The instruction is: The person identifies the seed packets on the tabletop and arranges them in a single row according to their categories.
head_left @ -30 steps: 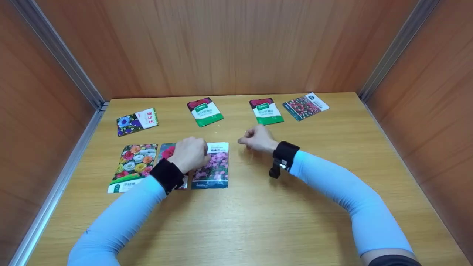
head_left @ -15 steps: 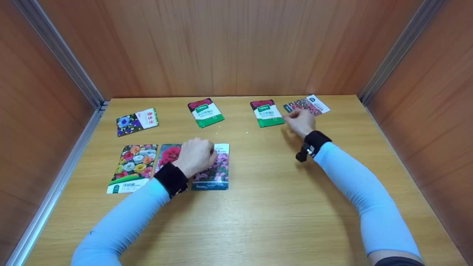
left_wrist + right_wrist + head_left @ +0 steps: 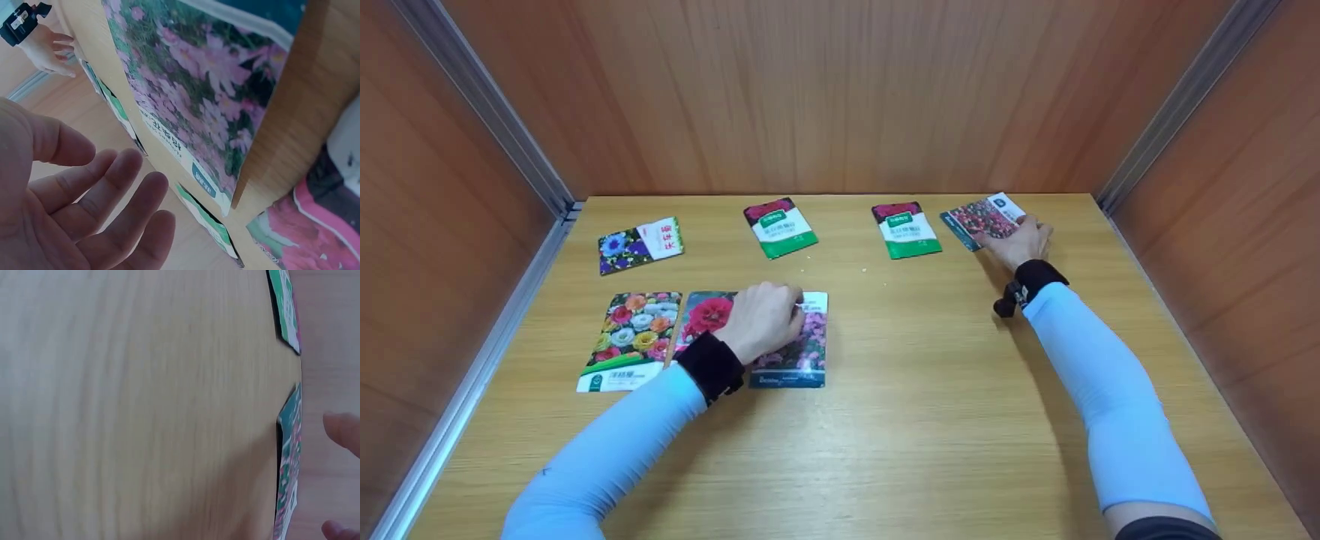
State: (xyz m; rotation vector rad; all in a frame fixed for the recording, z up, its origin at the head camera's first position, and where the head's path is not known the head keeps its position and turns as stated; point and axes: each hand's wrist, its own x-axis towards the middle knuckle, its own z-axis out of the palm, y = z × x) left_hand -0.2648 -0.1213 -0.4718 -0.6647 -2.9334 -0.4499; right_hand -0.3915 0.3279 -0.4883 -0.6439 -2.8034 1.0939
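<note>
My left hand (image 3: 763, 321) hovers over two seed packets in the front row, its fingers loosely bent with nothing between them. Below it lie a seed packet with pinkish-purple flowers (image 3: 791, 367) and one with a large red bloom (image 3: 709, 313), both partly covered. At the back right, my right hand (image 3: 1023, 241) is spread over a seed packet with small red flowers (image 3: 981, 218). In the right wrist view, the thumb (image 3: 344, 431) and a fingertip show apart, beside that packet (image 3: 288, 461); whether they touch it is hard to tell.
Two green-and-white seed packets (image 3: 781, 227) lie along the back of the wooden table (image 3: 900, 420). A blue-flower packet (image 3: 640, 246) is at the back left, and a multicoloured-flower packet (image 3: 631, 341) at the front left. Wooden panels (image 3: 840, 97) enclose the back and sides.
My right hand has travelled right and away from me, from the middle of the table to the red-flower packet. My left hand has shifted slightly right, uncovering more of the red-bloom packet.
</note>
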